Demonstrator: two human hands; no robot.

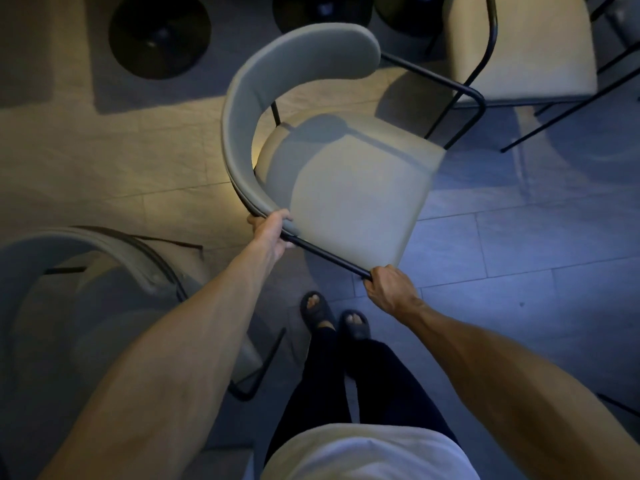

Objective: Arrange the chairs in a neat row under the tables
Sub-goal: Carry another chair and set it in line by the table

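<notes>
**Both hands on the chair**

I see the floor [104,143], then the chair [346,188] in the middle, beside a second chair [526,46]. My left hand [272,230] and right hand [391,289] are each clamped on its black armrest bar [329,254].

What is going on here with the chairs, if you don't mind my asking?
A person holds one grey chair with both hands on its black armrest bar: the left hand where the padded backrest ends, the right hand at the bar's front corner. The chair appears tilted. Another chair stands ahead on the right by the round table bases, and a third chair sits beside the person's left arm.
</notes>
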